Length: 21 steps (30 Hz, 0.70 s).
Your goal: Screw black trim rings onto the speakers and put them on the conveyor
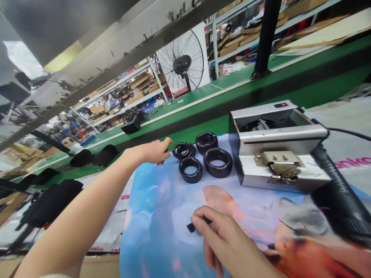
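My right hand point(222, 233) is low over the blue printed mat point(153, 216), thumb and fingers pinched on a small black strip point(191, 227). One end of the strip sticks out to the left; its exact kind is unclear. My left arm stretches forward, and my left hand point(156, 151) is at the mat's far left edge, beside a black ring point(183, 150). Its fingers are closed around something dark and thin that I cannot make out. Three more black rings, point(190, 170) nearest, lie grouped with that one.
A metal machine point(278, 150) with a red-lit switch stands right of the rings, its cable running right. Behind is a green conveyor point(217, 94) with a black box point(133, 122). Black padded pieces point(106, 155) lie left. A fan point(182, 63) and shelves stand beyond; a metal beam crosses overhead.
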### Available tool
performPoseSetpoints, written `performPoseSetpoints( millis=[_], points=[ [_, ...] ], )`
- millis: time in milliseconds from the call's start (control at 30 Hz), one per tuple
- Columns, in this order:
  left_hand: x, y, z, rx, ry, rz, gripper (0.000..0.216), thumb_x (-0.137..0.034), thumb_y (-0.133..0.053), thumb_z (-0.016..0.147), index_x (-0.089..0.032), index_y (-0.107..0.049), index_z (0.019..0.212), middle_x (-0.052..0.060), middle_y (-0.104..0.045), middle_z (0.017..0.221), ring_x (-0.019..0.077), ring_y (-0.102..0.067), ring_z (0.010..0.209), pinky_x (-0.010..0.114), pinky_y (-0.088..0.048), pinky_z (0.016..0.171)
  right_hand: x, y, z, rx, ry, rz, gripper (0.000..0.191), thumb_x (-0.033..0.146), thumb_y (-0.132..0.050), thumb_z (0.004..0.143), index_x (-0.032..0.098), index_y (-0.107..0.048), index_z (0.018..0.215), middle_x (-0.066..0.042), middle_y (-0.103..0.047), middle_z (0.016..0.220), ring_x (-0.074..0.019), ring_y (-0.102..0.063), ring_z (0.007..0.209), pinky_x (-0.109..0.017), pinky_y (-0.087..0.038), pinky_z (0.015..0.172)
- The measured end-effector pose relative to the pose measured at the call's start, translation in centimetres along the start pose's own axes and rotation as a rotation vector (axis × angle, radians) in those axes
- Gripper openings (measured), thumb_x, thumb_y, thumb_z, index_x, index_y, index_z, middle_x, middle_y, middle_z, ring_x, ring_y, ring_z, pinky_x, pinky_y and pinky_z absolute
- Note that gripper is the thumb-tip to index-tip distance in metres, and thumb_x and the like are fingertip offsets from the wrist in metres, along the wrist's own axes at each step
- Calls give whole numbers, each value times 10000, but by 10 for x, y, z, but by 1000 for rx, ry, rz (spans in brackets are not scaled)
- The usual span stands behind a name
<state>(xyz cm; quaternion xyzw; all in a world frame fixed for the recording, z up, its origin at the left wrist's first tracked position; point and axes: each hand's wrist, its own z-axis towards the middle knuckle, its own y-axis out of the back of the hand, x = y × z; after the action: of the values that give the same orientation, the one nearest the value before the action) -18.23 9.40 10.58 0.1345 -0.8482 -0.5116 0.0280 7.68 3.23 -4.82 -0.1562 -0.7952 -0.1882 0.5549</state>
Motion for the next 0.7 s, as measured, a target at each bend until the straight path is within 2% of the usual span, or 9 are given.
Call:
performPoseSetpoints(
  millis=[67,167,267,300,367,433,500,600,700],
  points=[
    [8,-11,-8,-7,1,-20,388,-346,-496,1020,-220,-439,1383,-9,-755,734,203,-683,669,293,-475,623,7,11,4,43,-87,-21,473,574,-292,1073,212,-594,1099,37,-590,503,-128,-540,359,-182,-327,386],
    [20,-43,-20,-45,9,-14,300,-357,-416,1089,-192,-503,1323,-6,-715,774,175,-664,674,308,-529,681,13,23,19,-68,-84,-112,511,580,-333,1065,229,-575,1347,12,-671,650,-153,-526,335,-236,-343,348],
    [31,-82,-28,-83,17,39,345,-420,-500,1095,-155,-593,1295,28,-705,908,173,-687,759,360,-587,774,11,26,33,-224,-5,-278,453,516,-481,1061,257,-616,1408,-75,-753,1059,-188,-737,668,-287,-551,632],
    [33,-92,-30,-102,16,57,373,-441,-523,1088,-154,-600,1313,45,-710,972,182,-698,809,382,-598,810,10,24,37,-259,23,-344,426,482,-532,1054,254,-644,1396,-95,-745,1140,-231,-771,834,-309,-557,727],
    [38,-105,-35,-137,16,86,421,-463,-535,1084,-161,-585,1372,71,-715,1066,201,-712,884,420,-607,864,6,19,41,-297,55,-479,468,438,-628,1020,243,-643,1446,-126,-752,1125,-336,-762,1002,-345,-517,741],
    [41,-106,-39,-155,15,107,445,-460,-524,1090,-166,-559,1422,78,-718,1088,209,-719,899,439,-609,882,-1,13,43,-313,79,-597,578,437,-679,995,230,-589,1528,-136,-766,974,-400,-760,937,-338,-442,638],
    [43,-101,-42,-154,8,121,449,-448,-517,1094,-173,-544,1449,75,-719,1086,212,-720,901,448,-608,893,-10,8,43,-332,129,-685,604,440,-699,984,244,-579,1543,-113,-758,849,-406,-759,830,-311,-361,575],
    [46,-92,-42,-139,-15,130,459,-446,-572,1068,-180,-556,1442,79,-713,1111,227,-713,960,457,-599,913,-26,5,42,-378,257,-755,466,406,-693,990,282,-665,1438,-49,-735,734,-345,-747,701,-292,-326,540],
    [49,-88,-40,-129,-33,126,544,-506,-661,1004,-182,-565,1430,82,-708,1112,249,-702,999,467,-586,923,-42,5,40,-432,410,-767,360,338,-676,996,293,-705,1352,9,-731,712,-267,-734,636,-297,-404,549]
  ],
)
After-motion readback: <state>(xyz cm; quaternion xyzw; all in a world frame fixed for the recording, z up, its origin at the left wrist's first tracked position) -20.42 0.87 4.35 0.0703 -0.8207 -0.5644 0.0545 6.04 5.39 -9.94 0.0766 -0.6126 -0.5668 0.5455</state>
